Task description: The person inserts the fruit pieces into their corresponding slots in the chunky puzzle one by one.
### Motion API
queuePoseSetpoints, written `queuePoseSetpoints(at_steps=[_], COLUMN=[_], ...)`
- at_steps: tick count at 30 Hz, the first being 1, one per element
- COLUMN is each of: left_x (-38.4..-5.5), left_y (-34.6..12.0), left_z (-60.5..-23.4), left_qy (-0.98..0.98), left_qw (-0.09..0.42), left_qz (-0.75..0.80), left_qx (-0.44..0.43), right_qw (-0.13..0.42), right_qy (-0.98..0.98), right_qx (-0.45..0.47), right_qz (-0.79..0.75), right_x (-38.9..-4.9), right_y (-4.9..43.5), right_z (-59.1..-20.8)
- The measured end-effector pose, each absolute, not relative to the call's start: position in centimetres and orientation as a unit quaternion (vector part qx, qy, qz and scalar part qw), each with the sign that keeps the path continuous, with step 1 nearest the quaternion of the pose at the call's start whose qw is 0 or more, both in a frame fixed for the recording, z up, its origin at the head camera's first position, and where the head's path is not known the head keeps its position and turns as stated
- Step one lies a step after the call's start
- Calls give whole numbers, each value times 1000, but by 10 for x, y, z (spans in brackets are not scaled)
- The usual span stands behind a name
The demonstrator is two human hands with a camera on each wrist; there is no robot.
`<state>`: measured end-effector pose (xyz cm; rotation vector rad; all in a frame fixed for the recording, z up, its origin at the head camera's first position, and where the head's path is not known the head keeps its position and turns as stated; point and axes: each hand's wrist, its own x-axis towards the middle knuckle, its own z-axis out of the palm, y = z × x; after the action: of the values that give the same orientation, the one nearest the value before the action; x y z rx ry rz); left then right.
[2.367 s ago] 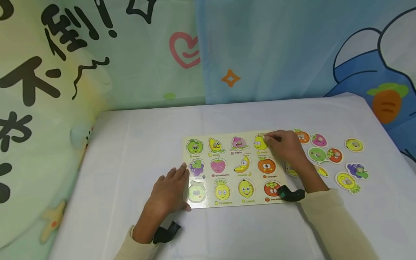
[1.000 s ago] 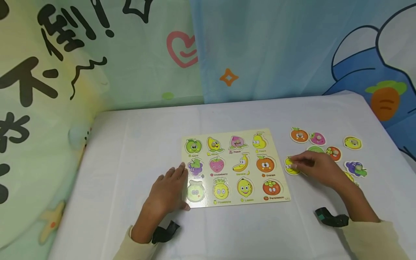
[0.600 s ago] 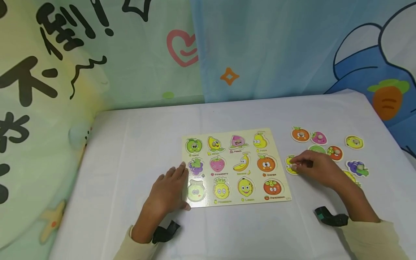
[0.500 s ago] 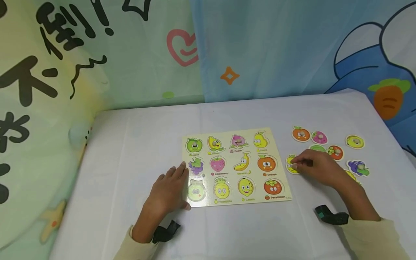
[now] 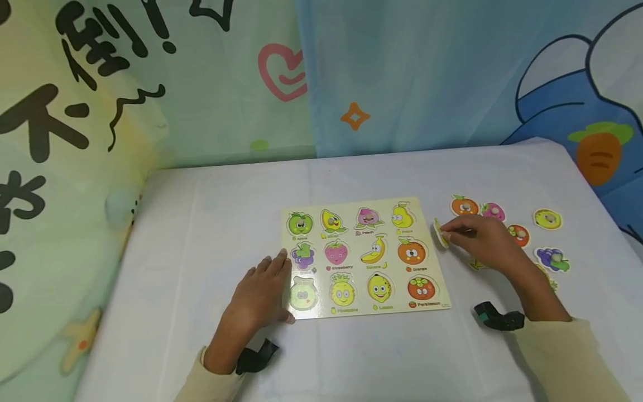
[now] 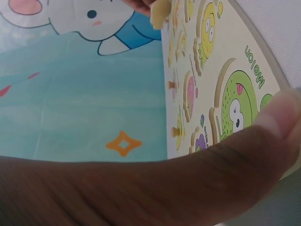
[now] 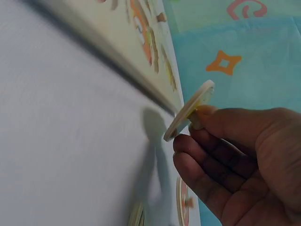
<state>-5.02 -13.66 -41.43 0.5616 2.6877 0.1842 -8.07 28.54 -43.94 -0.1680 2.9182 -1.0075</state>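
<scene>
A wooden fruit puzzle board (image 5: 321,315) lies flat, with rows of fruit pictures in cut-out recesses. My left hand (image 5: 262,290) rests along its left edge, fingers extended. In the left wrist view the thumb (image 6: 277,120) lies over the corner beside the melon recess (image 6: 237,106). My right hand (image 5: 484,240) pinches a yellow fruit puzzle piece (image 5: 439,233) by its small knob, just right of the board. The piece is raised off the cloth and tilted nearly on edge; the right wrist view shows its rim (image 7: 188,110) and a shadow below.
Loose puzzle pieces lie to the right: an orange (image 5: 464,205), a strawberry (image 5: 494,211), a red fruit (image 5: 518,235), a round yellow one (image 5: 547,219) and grapes (image 5: 552,259). My right forearm and hand partly cover others. A printed curtain (image 5: 402,78) hangs behind the white-covered table (image 5: 226,223).
My right hand moved from the board's upper right corner to the yellow piece among the loose ones, then lifted it and tilted it up and slightly left. The left hand stayed put.
</scene>
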Motion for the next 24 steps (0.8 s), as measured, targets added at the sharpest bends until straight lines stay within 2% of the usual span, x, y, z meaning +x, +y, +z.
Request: queuePoseSetpoints(at_steps=[6,10,24], left_x=[-51,-51,-51], left_y=[-136,-136,-137], left_z=[-415,-414,-418], left_qy=[957,958,959], left_qw=[199,195,191], left_qz=[71,72,66], left_qx=[197,200,199], right_qw=[-17,-23,32], right_qy=[932,927,923], right_qx=[-60,-43,-13], right_qz=[-357,-373,-383], right_x=[-94,-100,-124], right_y=[271,262,237], right_z=[-443,-446,-451])
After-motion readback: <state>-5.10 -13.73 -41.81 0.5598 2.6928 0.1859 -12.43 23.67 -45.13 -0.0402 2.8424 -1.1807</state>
